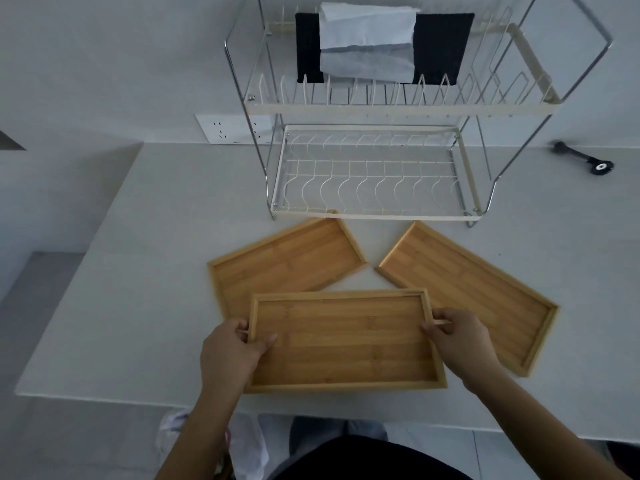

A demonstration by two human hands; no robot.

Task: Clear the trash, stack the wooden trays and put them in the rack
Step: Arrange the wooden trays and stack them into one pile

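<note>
Three wooden trays are on the white counter. The near tray is held at both short ends: my left hand grips its left rim and my right hand grips its right rim. Its far left corner overlaps the left tray, which lies angled behind it. The right tray lies angled beside my right hand. A two-tier wire rack stands behind the trays, its lower shelf bare. No trash shows in the trays.
On the rack's top tier sit a black cloth and a white folded sheet. A black tool lies at the far right. A wall socket is left of the rack. A white bag hangs below the counter edge.
</note>
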